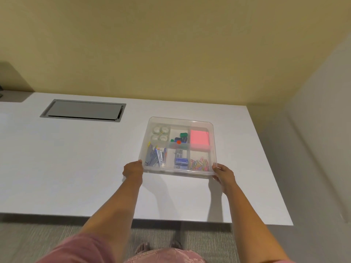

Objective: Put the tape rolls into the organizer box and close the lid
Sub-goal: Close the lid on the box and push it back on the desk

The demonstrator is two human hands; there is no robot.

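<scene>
Clear plastic lid (201, 123) is seen seated over the box (150, 168) on the table (76, 158). Four tape rolls (160, 133) lie in the box's far-left compartment. Left hand (133, 168) and right hand (224, 174) are closed on the box's near corners, probably to press the lid shut evenly.

1. The clear organizer box (177, 147) sits on the white desk (76, 158), with its clear lid (201, 123) on top.
2. Four tape rolls (160, 133) fill its 11 o'clock compartment.
3. A pink notepad (199, 137) lies at 1 o'clock, coloured paper clips (199, 165) at 5 o'clock.
4. The left hand (133, 169) grips the box's 7 o'clock corner, the right hand (224, 174) its 5 o'clock corner.
</scene>
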